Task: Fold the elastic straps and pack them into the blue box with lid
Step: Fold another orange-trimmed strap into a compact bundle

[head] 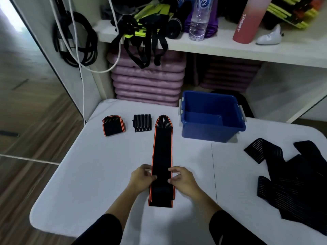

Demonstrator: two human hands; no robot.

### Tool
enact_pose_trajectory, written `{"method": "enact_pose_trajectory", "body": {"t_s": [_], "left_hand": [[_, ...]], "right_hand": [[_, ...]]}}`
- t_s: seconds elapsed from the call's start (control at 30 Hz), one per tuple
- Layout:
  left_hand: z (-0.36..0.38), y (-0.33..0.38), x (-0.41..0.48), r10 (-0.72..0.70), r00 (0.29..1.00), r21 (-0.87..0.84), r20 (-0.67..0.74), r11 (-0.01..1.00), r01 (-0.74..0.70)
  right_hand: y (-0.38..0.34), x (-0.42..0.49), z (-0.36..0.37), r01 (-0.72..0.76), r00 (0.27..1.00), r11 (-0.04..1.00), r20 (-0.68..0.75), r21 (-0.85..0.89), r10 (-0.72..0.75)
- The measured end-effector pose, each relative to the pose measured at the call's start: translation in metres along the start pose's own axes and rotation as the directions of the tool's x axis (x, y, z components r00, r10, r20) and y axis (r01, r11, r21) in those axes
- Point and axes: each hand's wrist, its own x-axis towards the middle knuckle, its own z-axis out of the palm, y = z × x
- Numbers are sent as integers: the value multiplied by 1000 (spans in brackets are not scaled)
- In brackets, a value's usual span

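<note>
A long black elastic strap with orange edges (162, 149) lies stretched out lengthwise on the white table (92, 174), its near end doubled over. My left hand (141, 175) pinches the strap's left edge and my right hand (182, 179) pinches its right edge, both close to the near end. The blue box (212, 128) stands open and looks empty at the back right of the strap; no lid is in view. Two folded straps rest at the back left: one orange-trimmed (113, 126), one plain black (142, 122).
A heap of unfolded black straps (297, 177) covers the table's right side. Behind the table, a white shelf (212, 48) carries a water bottle (199, 20), a pink bottle (247, 20) and tangled straps. Purple pads (146, 82) are stacked below. Cables (77, 39) hang at left.
</note>
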Motion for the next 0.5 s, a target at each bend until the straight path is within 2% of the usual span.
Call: {"method": "enact_pose_trajectory", "body": {"t_s": [0.1, 0.2, 0.37, 0.5], "left_hand": [[-5, -4, -16, 196, 980, 125, -43, 974, -190], [-6, -11, -32, 382, 923, 179, 52, 906, -385], [-3, -29, -38, 420, 880, 337, 220, 814, -473], [-3, -42, -38, 429, 855, 401, 290, 757, -516]], "right_hand": [[-2, -11, -6, 94, 996, 994, 3, -59, -94], [-2, -26, -7, 190, 978, 975, 114, -114, -177], [4, -41, -3, 243, 950, 939, 254, -242, -180], [14, -49, 7, 313, 937, 872, 275, -377, -217]]}}
